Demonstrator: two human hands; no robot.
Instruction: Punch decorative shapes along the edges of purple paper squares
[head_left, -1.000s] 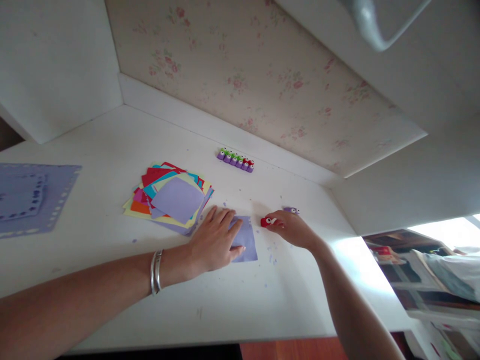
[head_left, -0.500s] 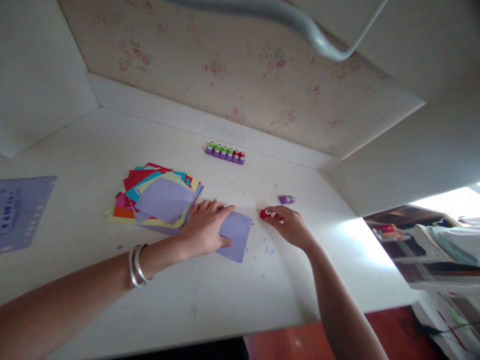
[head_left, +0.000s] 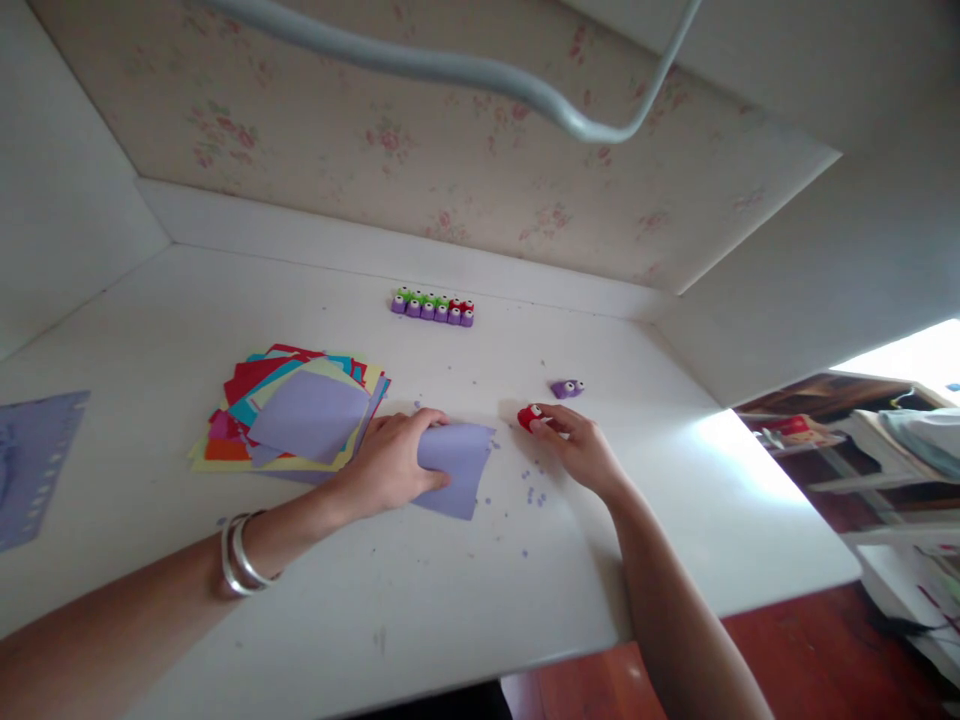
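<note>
My left hand (head_left: 391, 460) grips the left side of a small purple paper sheet (head_left: 456, 468), thumb near the lower edge, fingers along the top; the sheet bows up slightly. Between thumb and fingers of my right hand (head_left: 586, 452) is a small red craft punch (head_left: 528, 417) with a white googly eye. It is just right of the sheet, apart from it. Beyond that hand lies a purple craft punch (head_left: 567, 388) with two eyes. Tiny purple paper bits (head_left: 534, 494) are scattered below the red punch.
A fanned stack of coloured paper (head_left: 307, 415) lies left of my left hand. Green, red and purple eyed punches (head_left: 433, 307) line up near the back wall. A punched purple sheet (head_left: 41, 460) is at the far left. Shelves (head_left: 870, 450) stand beyond the table's right side.
The red punch has turned in my right fingers and lifted slightly. My left hand has closed more on the purple sheet, which now bends. The camera view has shifted somewhat.
</note>
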